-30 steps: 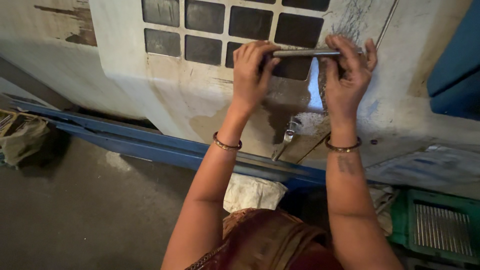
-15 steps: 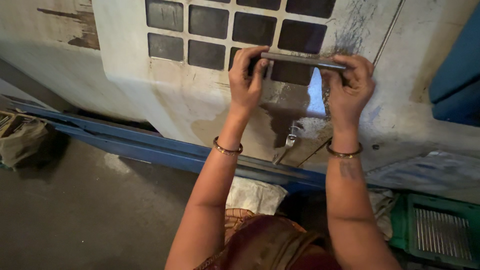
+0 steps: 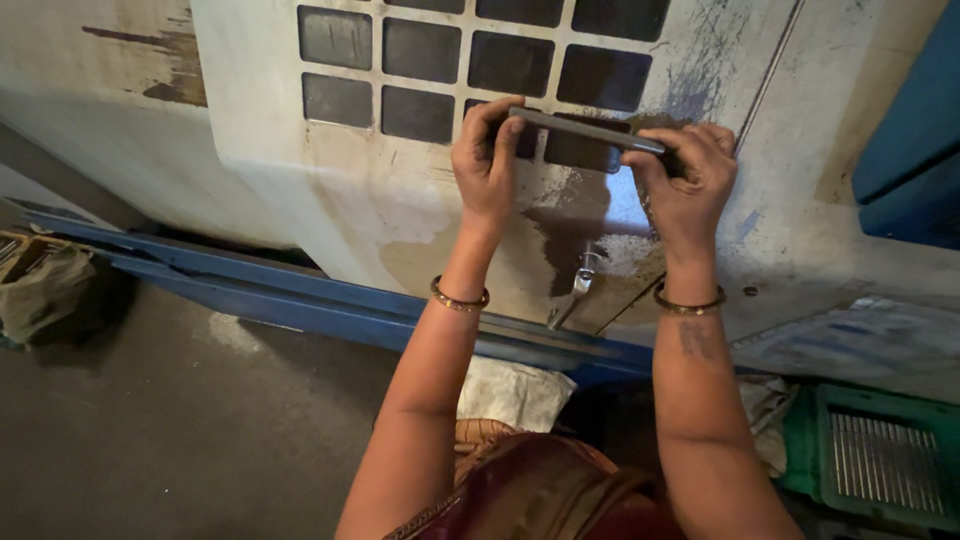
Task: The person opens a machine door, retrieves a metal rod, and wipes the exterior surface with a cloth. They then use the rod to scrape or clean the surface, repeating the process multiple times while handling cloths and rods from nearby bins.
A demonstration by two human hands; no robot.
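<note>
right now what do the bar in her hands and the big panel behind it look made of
Bar: likely bare steel, grey with a dull sheen along its edge. Panel: probably painted sheet metal, off-white, with stains and scuffs. Both the left hand and right hand grip the bar.

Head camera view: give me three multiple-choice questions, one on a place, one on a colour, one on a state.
1. Where is the green crate?
A. lower right
B. upper left
C. centre

2. What colour is the rail under the machine panel?
A. red
B. blue
C. yellow

3. How is the metal bar held?
A. left hand only
B. lying loose
C. both hands

Answers: 1 A, it sits by the right forearm. 2 B, it is painted blue. 3 C, the left hand and right hand grip its ends.
</note>
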